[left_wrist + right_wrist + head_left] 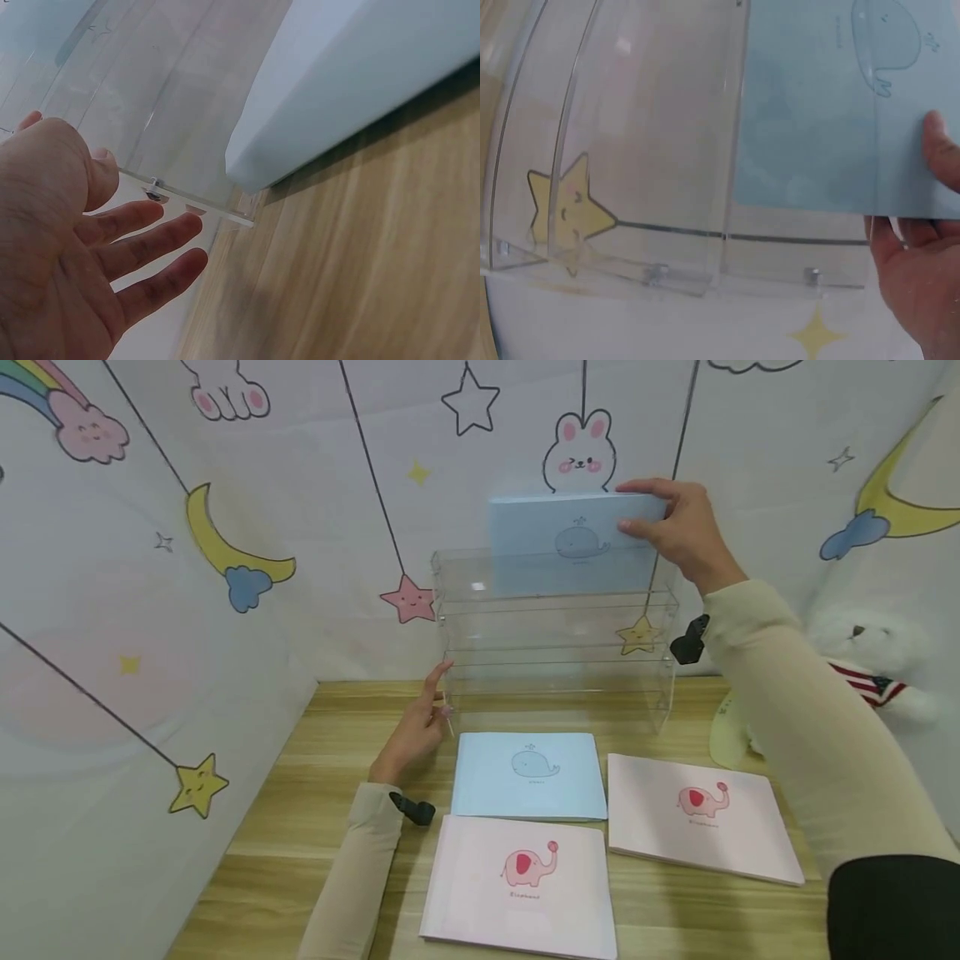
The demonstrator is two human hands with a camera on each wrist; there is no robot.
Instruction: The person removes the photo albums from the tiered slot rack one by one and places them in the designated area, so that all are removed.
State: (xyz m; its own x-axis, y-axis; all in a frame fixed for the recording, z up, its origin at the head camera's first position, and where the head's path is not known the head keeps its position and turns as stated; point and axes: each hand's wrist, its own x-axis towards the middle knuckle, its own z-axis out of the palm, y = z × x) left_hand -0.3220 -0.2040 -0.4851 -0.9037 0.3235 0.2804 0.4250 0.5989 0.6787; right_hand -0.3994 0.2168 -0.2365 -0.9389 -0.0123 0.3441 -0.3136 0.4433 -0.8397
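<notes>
My right hand (686,531) pinches the right end of a light-blue booklet (525,547) with a whale drawing, thumb on the front cover and other fingers behind. This booklet stands upright in the top tier of a clear acrylic tiered rack (517,650), its lower part seen through the front panel. In the right wrist view, the booklet (810,142) shows behind the clear panel. Down at the rack's left side is my left hand (415,733), fingers extended by the side panel, holding nothing. The left wrist view shows its fingers spread beside the panel (236,217).
Before the rack lie another blue whale booklet (483,781), a pink elephant booklet (465,893) nearer me, and a second pink one (645,818) to the right. A white teddy bear (862,643) sits at the right. Cartoon-patterned cloth (330,527) hangs behind.
</notes>
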